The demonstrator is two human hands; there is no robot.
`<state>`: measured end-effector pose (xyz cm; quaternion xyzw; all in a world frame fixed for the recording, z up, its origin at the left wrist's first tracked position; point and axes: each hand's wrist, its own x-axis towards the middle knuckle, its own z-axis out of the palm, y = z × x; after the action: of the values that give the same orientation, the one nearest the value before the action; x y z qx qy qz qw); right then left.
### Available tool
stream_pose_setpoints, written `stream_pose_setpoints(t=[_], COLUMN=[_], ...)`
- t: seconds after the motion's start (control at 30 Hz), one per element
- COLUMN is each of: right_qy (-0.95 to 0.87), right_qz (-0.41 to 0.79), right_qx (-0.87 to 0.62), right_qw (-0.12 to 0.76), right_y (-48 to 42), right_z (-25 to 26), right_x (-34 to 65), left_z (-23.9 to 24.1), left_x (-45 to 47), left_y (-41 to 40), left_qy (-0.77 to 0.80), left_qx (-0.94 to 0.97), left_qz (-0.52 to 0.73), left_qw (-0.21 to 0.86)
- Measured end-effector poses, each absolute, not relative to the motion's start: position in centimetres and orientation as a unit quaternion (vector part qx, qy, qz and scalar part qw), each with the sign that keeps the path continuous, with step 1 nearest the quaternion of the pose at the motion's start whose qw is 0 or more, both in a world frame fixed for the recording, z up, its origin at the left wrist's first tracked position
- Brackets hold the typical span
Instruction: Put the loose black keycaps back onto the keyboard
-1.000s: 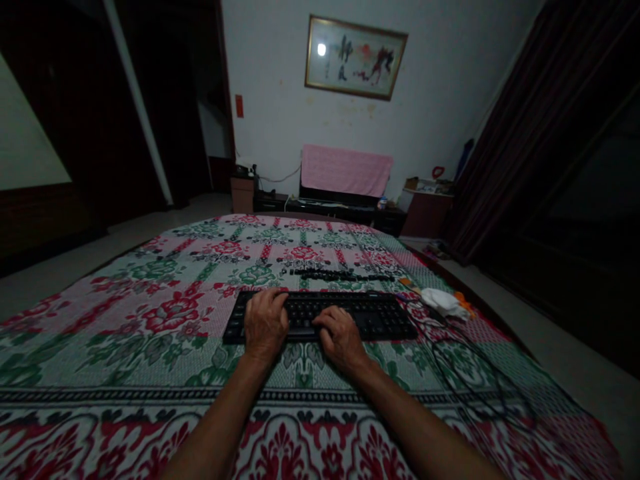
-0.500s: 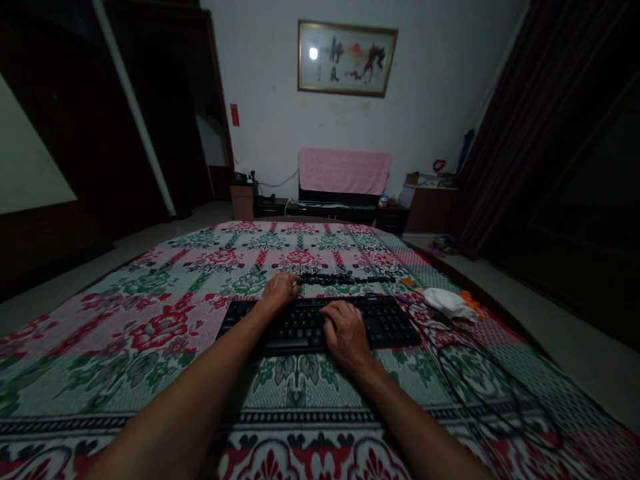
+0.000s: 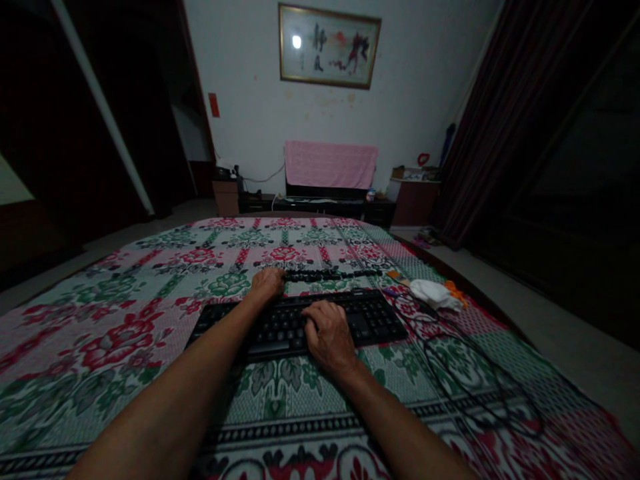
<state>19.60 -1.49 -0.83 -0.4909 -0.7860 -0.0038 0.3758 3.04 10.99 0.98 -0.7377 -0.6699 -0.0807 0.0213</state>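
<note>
A black computer keyboard (image 3: 280, 335) lies across the patterned cloth in front of me. Behind it runs a row of small black pieces that look like loose keycaps (image 3: 315, 275). At the left end of that row, my left hand (image 3: 269, 284) is closed, its fingertips close to the pieces; what they hold is too small to make out. My right hand (image 3: 329, 333) rests over the middle of the keyboard, fingers bent and drawn in toward the thumb at the keys. Whatever sits under those fingertips is hidden.
A crumpled white cloth (image 3: 434, 295) with an orange item (image 3: 456, 292) lies right of the keyboard. A black cable (image 3: 480, 393) loops over the flowered tablecloth (image 3: 120, 340) at the right. Beyond the table stands a low cabinet, with a pink towel (image 3: 331, 165) above it.
The whole view has shifted, so the scene sits further left and slightly higher. Both hands keep about the same places at the keyboard and the row of pieces.
</note>
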Motion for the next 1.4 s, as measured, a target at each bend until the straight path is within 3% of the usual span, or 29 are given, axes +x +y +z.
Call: stream_pose_setpoints(t=[0.43, 0.6, 0.8, 1.4], right_qy=[-0.788, -0.787, -0.788, -0.797], right_qz=[-0.006, -0.008, -0.014, -0.01], right_qx=[-0.491, -0.494, -0.493, -0.472], right_qw=[0.371, 0.369, 0.368, 0.377], right_y=[-1.5, -1.5, -1.4, -1.8], right_z=[-0.9, -1.0, -1.0, 0.2], right_x=[19.6, 19.5, 19.6, 18.7], left_z=[3.9, 6.3, 4.5, 2.4], left_x=[1.6, -3.0, -5.3, -4.6], left_y=[10.3, 6.7, 3.0, 3.0], left_qy=[-0.666, -0.628, -0.592, -0.648], left_qx=[-0.742, -0.76, -0.757, -0.726], left_qz=[-0.073, -0.1, -0.135, -0.147], left_qw=[0.022, -0.13, -0.242, -0.177])
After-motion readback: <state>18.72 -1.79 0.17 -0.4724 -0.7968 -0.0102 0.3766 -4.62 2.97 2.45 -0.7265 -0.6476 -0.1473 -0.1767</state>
